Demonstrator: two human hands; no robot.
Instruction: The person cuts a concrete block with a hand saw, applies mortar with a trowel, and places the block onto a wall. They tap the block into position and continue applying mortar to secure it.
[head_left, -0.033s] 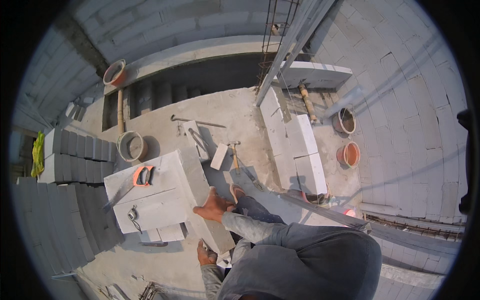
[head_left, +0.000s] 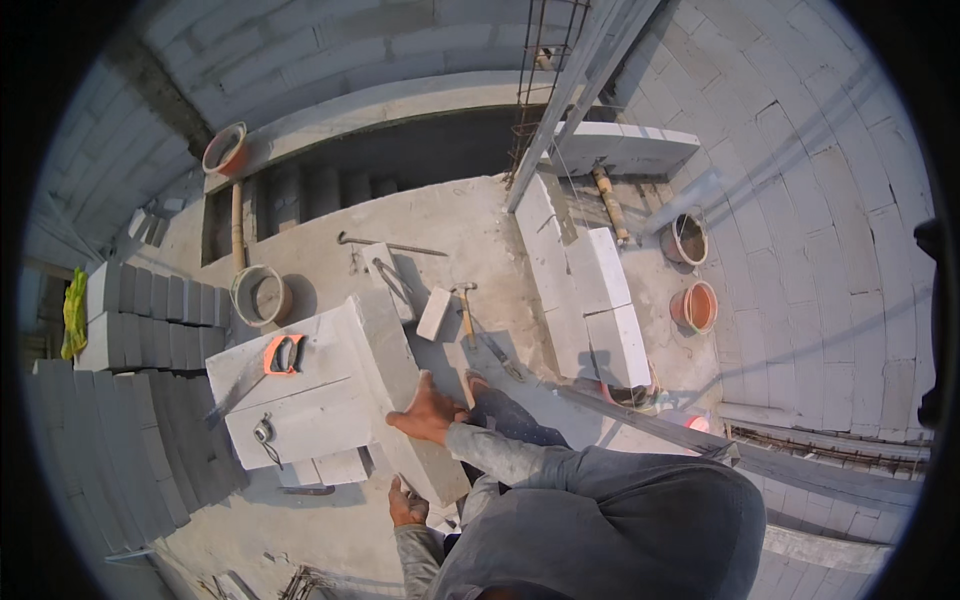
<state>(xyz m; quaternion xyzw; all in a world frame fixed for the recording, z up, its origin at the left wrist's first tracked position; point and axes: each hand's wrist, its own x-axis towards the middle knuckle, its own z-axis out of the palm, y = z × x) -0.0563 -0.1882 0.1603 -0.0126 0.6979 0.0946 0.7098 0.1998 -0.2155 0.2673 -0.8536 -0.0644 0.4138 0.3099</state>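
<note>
A long pale concrete block (head_left: pixel 392 357) lies along the right edge of a low platform of white blocks (head_left: pixel 330 405). My right hand (head_left: pixel 427 413) grips its near half, thumb and fingers spread across its surface. At the block's near end my left hand (head_left: pixel 407 503) holds the lower corner, its thumb up against the side and some fingers hidden. On the platform rest a handsaw with an orange handle (head_left: pixel 284 354) and a tape measure (head_left: pixel 263 431). My foot (head_left: pixel 476 383) shows just beyond the block.
Block stacks (head_left: pixel 110 430) rise at left. A hammer (head_left: pixel 466 312), pincers (head_left: pixel 393 279) and a small block (head_left: pixel 433 313) lie ahead. Buckets stand about, one grey (head_left: pixel 262 295), one orange (head_left: pixel 694 307). A low block wall (head_left: pixel 600 270) is at right; a stairwell (head_left: pixel 330 190) opens behind.
My left hand has shifted slightly up along the block's near end, thumb higher. My right hand and the block stay almost in place; the view has moved a little.
</note>
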